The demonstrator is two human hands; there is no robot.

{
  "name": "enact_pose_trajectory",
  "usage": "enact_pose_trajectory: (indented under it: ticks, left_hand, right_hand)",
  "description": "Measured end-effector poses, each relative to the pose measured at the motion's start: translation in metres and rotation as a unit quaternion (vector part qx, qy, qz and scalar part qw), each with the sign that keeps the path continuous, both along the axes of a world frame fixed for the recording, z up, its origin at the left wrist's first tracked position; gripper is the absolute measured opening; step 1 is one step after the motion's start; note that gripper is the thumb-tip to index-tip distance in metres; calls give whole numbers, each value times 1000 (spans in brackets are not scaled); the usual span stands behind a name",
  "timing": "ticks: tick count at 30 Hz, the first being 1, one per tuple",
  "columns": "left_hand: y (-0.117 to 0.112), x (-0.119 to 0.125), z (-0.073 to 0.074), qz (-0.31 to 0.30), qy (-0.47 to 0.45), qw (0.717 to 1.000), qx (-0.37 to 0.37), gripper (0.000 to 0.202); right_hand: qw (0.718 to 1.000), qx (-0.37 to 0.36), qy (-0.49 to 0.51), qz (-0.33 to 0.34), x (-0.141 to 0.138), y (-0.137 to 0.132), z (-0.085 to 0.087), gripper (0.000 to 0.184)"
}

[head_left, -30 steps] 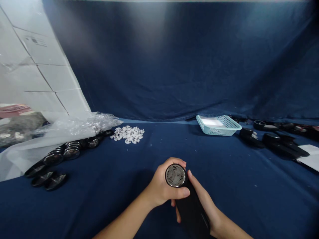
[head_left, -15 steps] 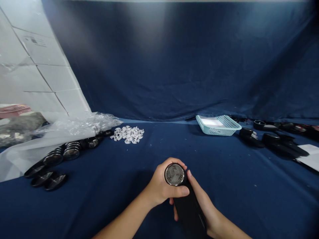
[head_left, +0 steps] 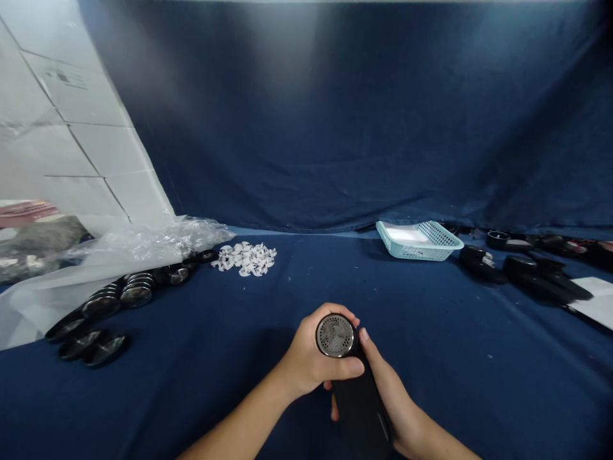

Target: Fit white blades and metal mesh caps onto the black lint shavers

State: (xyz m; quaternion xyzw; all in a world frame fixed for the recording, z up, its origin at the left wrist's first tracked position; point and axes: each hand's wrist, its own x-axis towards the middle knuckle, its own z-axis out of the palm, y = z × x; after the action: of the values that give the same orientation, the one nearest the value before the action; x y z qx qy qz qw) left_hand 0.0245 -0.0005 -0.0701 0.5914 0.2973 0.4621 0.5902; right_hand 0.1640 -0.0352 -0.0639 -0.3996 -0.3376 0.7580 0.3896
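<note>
Centrally, both hands (head_left: 311, 361) gripping shaver (head_left: 352, 383), open cloth (head_left: 479, 358) around

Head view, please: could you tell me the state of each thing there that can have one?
fabric shaver, held in both hands, mesh end facing up.
left hand, closed round the shaver's mesh end.
right hand, closed round its body.
basket, upright, something white inside.
plastic bag, lying crumpled.
round caps, lying loose by the bag.
white pieces, heaped.
</note>
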Motion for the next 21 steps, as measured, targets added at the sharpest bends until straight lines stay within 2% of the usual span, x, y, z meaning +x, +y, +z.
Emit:
enact_pose_trajectory:
  ticks: [4, 14, 18, 21]
  left_hand:
    - [-1, 0, 1, 2, 5, 1000, -2, 54]
    - [-1, 2, -1, 24, 13, 1000, -1, 54]
    - [1, 5, -1, 74, 45, 996, 34, 54]
    - [4, 6, -4, 113, 82, 990, 34, 57]
  right_hand:
    - [1000, -11, 2, 7, 0, 0, -1, 69]
    - [999, -20, -19, -29, -3, -1, -8, 69]
    - [997, 11, -37, -69, -1, 6, -14, 66]
    - [992, 46, -59, -98, 4, 13, -21, 66]
